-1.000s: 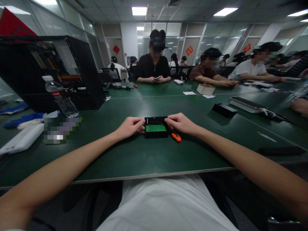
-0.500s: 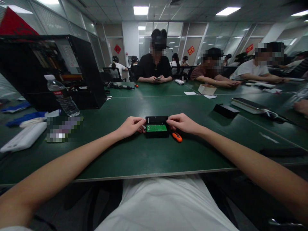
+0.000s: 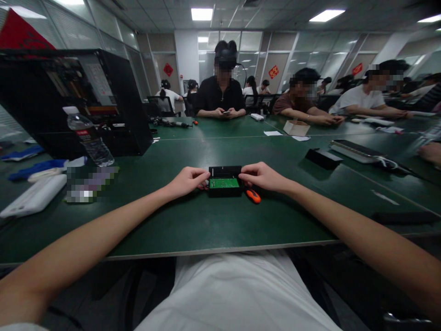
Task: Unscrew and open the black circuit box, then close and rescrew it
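A small black box (image 3: 225, 189) with a green circuit board (image 3: 224, 183) inside lies on the green table (image 3: 193, 220) in front of me. My left hand (image 3: 188, 180) is curled against the box's left side, fingers closed on its edge. My right hand (image 3: 261, 176) grips the right side the same way. An orange tool handle (image 3: 253, 196) lies on the table just under my right hand, touching nothing I can make out.
A clear water bottle (image 3: 87, 138) and a black open computer case (image 3: 76, 99) stand at the left, with a white device (image 3: 32, 196) nearer me. A flat black part (image 3: 323, 157) and a keyboard-like unit (image 3: 358, 151) lie to the right. Several people sit across the table.
Both hands stay at the sides of the black box. The view has shifted very slightly; nothing else has visibly moved.
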`<state>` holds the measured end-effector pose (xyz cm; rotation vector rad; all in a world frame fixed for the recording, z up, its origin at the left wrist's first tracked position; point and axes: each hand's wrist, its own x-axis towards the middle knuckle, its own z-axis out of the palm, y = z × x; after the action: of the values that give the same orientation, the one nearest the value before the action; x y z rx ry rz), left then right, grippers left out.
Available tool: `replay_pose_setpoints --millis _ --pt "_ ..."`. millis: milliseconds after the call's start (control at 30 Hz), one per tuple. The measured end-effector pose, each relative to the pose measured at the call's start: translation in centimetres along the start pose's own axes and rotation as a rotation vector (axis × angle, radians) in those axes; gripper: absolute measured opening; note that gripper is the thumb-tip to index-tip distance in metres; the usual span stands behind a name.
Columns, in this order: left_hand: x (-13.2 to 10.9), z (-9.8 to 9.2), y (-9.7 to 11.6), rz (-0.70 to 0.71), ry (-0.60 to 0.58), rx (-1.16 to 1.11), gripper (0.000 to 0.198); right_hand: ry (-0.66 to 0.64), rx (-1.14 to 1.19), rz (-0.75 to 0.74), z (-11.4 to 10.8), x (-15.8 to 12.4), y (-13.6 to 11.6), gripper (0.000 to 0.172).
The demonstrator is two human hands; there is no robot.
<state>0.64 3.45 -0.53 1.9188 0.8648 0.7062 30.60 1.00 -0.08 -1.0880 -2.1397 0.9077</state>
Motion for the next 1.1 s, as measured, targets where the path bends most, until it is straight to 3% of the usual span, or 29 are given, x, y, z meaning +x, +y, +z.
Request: replay_pose_setpoints --millis 367,1100 --pt "0.0 -0.1 -0.1 0.052 -0.027 0.020 0.037 -0.043 -0.108 -0.062 -0.6 -0.3 -0.7 0.033" --pt "0.3 0.0 -0.1 -0.032 -0.015 -0.041 0.036 -0.063 0.008 0.046 -0.3 -0.1 0.4 0.039"
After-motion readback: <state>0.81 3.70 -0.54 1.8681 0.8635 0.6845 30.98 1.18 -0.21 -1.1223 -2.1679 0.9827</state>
